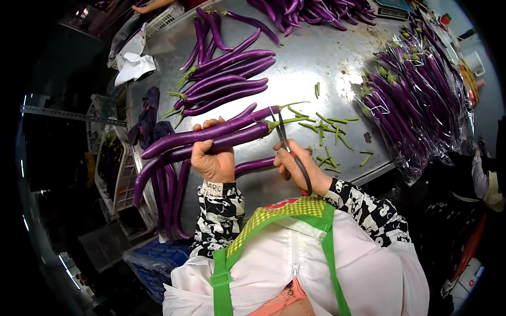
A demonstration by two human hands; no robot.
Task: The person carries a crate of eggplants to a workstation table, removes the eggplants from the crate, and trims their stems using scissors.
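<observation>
Several long purple eggplants [226,138] lie across my left hand [213,160], whose fingers are wrapped round them, stem ends to the right. My right hand [298,166] holds black-handled scissors [283,131]. Their blades are at the green stems, just right of the eggplant tips. Cut green stem pieces [329,129] are scattered on the metal table [300,58] to the right of the scissors. Another eggplant [255,166] lies on the table, partly hidden behind my right hand.
Eggplants in rows [226,87] lie beyond my left hand, with a heap [316,13] at the far edge. Bagged eggplants [416,100] fill the right side. Crates [124,176] and dark cloth [150,118] are at the left; a co-worker's arm [153,6] shows at the top left.
</observation>
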